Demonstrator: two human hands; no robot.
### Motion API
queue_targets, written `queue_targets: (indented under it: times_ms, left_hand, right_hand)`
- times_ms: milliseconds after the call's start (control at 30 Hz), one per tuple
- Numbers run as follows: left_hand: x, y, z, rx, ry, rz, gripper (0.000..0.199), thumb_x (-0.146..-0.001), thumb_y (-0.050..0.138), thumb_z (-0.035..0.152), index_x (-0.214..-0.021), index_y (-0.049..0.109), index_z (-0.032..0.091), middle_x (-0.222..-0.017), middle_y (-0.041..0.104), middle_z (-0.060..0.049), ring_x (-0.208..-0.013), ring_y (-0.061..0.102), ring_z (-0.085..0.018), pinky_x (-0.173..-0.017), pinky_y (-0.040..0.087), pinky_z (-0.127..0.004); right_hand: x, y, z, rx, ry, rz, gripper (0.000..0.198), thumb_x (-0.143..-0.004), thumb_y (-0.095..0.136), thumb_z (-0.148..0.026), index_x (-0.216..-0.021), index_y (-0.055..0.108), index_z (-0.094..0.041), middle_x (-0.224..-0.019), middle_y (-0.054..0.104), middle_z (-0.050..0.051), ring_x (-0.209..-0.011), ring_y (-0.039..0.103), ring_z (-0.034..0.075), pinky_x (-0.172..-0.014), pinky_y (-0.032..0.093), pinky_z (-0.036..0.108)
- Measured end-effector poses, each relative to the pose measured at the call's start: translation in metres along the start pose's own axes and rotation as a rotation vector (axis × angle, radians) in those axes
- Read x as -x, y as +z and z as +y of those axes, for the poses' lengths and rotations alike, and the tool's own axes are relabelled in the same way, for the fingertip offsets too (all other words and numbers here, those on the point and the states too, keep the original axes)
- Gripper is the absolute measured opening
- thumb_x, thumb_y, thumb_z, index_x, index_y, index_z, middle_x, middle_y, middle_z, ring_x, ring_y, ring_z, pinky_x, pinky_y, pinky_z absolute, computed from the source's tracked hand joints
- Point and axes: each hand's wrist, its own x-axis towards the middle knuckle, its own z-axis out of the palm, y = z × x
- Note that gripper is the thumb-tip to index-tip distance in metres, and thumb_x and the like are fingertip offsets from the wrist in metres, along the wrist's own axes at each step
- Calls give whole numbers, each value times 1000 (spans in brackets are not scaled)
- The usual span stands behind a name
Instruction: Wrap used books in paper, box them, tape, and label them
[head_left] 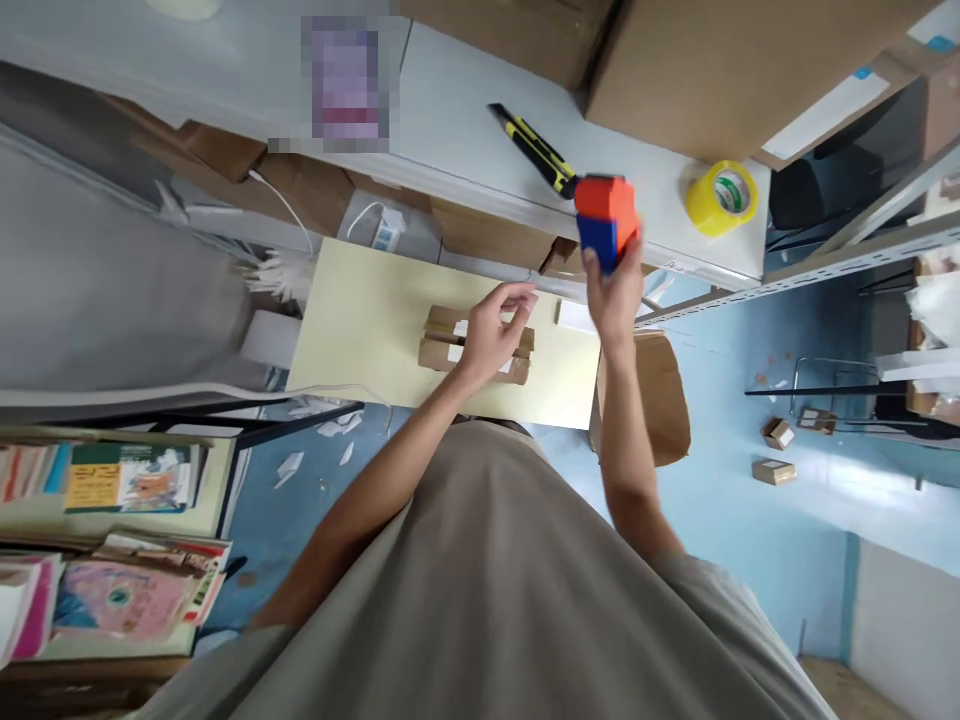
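My right hand [616,295] is closed around a boxy orange-and-blue handheld object [606,215], whose exact kind I cannot make out, at the front edge of the white shelf. Just beyond it, a black-and-yellow utility knife [536,150] lies on the shelf. My left hand [491,335] hovers over a small brown cardboard box [442,350], its fingers loosely curved and the thumb apart, with nothing visible in them. Part of the box and its white label are hidden by this hand. The box lies on a pale yellow tabletop [360,330].
A roll of yellow tape [709,205] stands on the shelf's right end, near large cardboard cartons [675,80]. An open carton [664,400] sits right of the table. Metal shelving [840,250] borders the right; books [127,478] fill a rack at left. Paper scraps [341,423] litter the floor.
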Motion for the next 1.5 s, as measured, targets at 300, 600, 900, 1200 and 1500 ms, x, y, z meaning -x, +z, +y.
queue_targets:
  times_ms: [300,600,900,1200,1500]
  left_hand:
    - [78,-71,-7,75,-281,-6,45,-105,76,68,-114,73,24,-114,85,-10,-102,82,-22,-98,68,-36]
    - [80,-140,-17,117,-394,-104,50,-99,81,73,-114,81,25,-114,87,-10,-102,82,-25,-93,67,-37]
    - [26,-218,-11,342,-379,-263,65,-88,93,76,-126,89,24,-128,85,-15,-115,82,-31,-96,70,-42]
    - [14,-264,13,366,-355,-402,40,-94,92,65,-111,93,28,-107,83,-9,-101,81,-28,-90,70,-41]
    - [8,-267,-12,465,-477,-518,54,-84,98,74,-98,88,22,-86,77,-6,-82,75,-23,-79,67,-37]
  right_hand:
    - [145,81,-105,-590,422,-274,73,-100,66,-94,-129,62,-27,-119,77,10,-112,74,28,-105,66,45]
    - [149,95,-134,-357,459,-409,78,-97,65,-99,-125,66,-26,-117,82,13,-104,76,30,-97,69,48]
    - [131,72,-171,-146,332,-572,76,-100,71,-91,-138,66,-25,-126,85,17,-110,80,37,-101,70,57]
    - [128,66,-210,-3,240,-634,73,-104,70,-86,-150,65,-29,-133,84,18,-113,84,42,-100,73,63]
    - [122,69,-231,63,186,-714,67,-106,68,-84,-143,67,-29,-130,84,18,-115,84,41,-99,73,59]
